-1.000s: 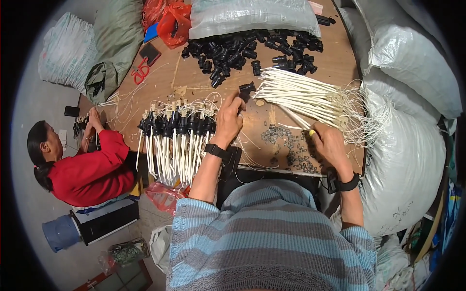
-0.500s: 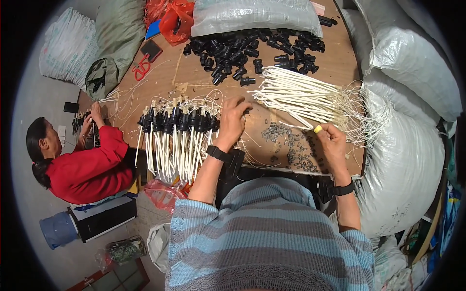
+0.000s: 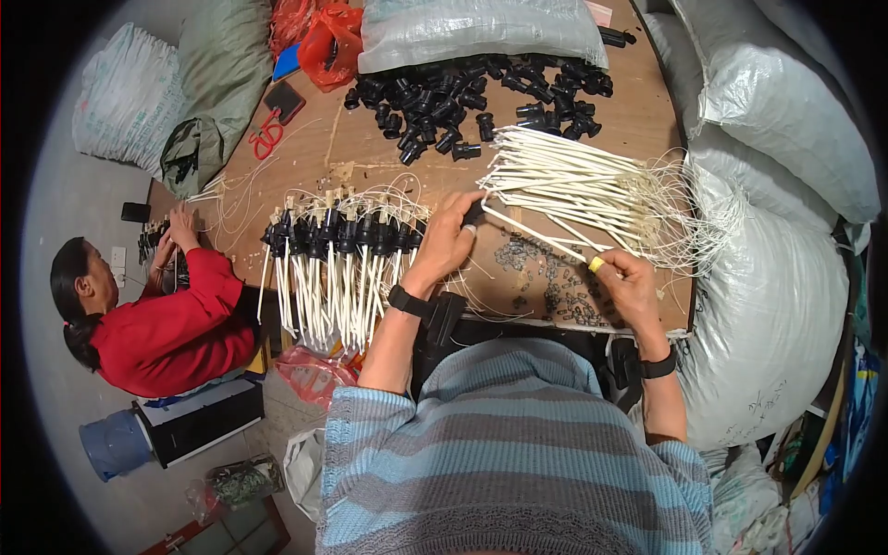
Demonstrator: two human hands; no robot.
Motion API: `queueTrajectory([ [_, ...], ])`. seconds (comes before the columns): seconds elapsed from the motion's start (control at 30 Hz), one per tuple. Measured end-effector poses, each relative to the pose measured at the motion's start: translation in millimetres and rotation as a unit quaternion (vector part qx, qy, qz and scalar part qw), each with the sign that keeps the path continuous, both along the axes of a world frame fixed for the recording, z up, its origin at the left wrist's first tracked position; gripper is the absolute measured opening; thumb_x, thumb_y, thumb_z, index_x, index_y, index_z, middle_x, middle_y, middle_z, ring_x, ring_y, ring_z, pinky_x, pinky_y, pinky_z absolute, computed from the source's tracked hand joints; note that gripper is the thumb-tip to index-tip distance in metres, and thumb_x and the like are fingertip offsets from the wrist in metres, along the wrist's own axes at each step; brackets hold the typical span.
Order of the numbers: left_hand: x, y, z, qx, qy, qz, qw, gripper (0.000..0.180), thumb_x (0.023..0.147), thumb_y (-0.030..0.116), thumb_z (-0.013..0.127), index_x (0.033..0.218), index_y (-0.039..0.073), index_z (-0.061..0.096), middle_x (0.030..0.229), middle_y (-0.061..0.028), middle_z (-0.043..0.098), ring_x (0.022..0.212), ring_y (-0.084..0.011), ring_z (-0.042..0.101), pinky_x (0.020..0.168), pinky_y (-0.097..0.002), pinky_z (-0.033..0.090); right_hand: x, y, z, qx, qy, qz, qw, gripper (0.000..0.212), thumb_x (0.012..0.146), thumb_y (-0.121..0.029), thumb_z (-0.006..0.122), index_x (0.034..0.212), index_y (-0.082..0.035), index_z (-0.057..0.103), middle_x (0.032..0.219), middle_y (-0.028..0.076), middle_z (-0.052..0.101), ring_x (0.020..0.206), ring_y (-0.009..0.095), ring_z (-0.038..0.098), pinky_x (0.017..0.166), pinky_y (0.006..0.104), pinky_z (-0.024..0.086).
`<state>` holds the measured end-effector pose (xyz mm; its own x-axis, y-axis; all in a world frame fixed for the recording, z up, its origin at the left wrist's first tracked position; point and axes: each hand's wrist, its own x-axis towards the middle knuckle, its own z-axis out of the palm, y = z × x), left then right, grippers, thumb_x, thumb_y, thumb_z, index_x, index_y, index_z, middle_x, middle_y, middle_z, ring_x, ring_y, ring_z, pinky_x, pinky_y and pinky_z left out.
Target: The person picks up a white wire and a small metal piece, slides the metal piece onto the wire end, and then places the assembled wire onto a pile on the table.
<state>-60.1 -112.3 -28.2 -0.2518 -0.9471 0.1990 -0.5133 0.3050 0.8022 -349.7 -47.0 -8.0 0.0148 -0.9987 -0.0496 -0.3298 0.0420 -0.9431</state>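
1. Brown worktop (image 3: 370, 153) filled the head view's middle, with bulging white sacks (image 3: 777, 314) at its right and a co-worker in red (image 3: 176, 314) at the left.
2. One white tube (image 3: 536, 232) lay aslant below the bundle of white tubes (image 3: 569, 180); its long axis ran from upper left, by the left hand (image 3: 449, 238), down to the right hand (image 3: 631, 285).
3. Both hands were apart from each other: the left's fingers were closed round a black fitting (image 3: 474, 214), while the right's thumb and fingers pinched the tube's lower-right end. Whether the tube's tip had entered the fitting could not be told.
4. Half a second earlier, the tube lay close along the bundle's lower edge; now its upper-left end stood out from the bundle, beside the left hand's fingertips, which had shifted slightly rightward.
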Motion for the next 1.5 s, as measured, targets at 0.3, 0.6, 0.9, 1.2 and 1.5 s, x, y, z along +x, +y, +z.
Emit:
queueTrajectory([
  [0.3,-16,15,29,-0.155,-0.225,-0.082,0.958,0.029,0.07,0.004,0.07,0.095,0.009,0.057,0.075,-0.01,0.06,0.073,-0.0291,0.062,0.063,-0.0401,0.049,11,-12,11,-0.117,0.185,0.083,0.972,0.012,0.076,-0.013,0.071,0.084,-0.004,0.07,0.068,0.011,0.064,0.056,0.024,0.059,0.054,0.0332,0.045],
  [0.6,-3,38,21,0.114,-0.177,0.125,0.97,0.022,0.081,0.017,0.071,0.096,0.003,0.063,0.071,-0.0175,0.064,0.065,-0.0342,0.064,0.058,-0.0382,0.048,5,-37,18,0.009,-0.483,0.1,0.87,0.006,0.079,-0.009,0.071,0.082,-0.006,0.067,0.094,0.007,0.068,0.071,0.014,0.061,0.061,0.0273,0.049],
  [0.9,-48,34,-8,0.264,0.249,0.073,0.929,0.015,0.078,0.005,0.07,0.092,0.004,0.07,0.064,-0.0009,0.061,0.053,-0.0081,0.055,0.049,-0.0243,0.044,63,-17,-13,-0.222,0.211,0.202,0.93,0.03,0.075,-0.011,0.074,0.105,-0.011,0.068,0.076,0.008,0.064,0.064,0.023,0.063,0.056,0.0314,0.047],
  [1.2,-43,25,2,0.281,0.174,0.08,0.941,0.021,0.079,0.005,0.068,0.1,0.003,0.069,0.081,0.0023,0.065,0.071,-0.0056,0.056,0.064,-0.0213,0.045,51,-20,-21,-0.229,0.427,0.12,0.866,0.024,0.08,-0.011,0.065,0.103,-0.015,0.069,0.078,0.008,0.067,0.056,0.026,0.061,0.05,0.0323,0.047],
  [1.5,-27,25,5,0.238,0.083,0.103,0.962,0.014,0.08,0.0,0.067,0.094,0.003,0.068,0.077,0.0024,0.063,0.069,-0.0053,0.056,0.062,-0.0212,0.045,34,-24,-15,-0.225,0.265,0.077,0.935,0.029,0.075,-0.008,0.068,0.104,-0.011,0.068,0.069,0.012,0.065,0.056,0.03,0.06,0.051,0.0372,0.046],
])
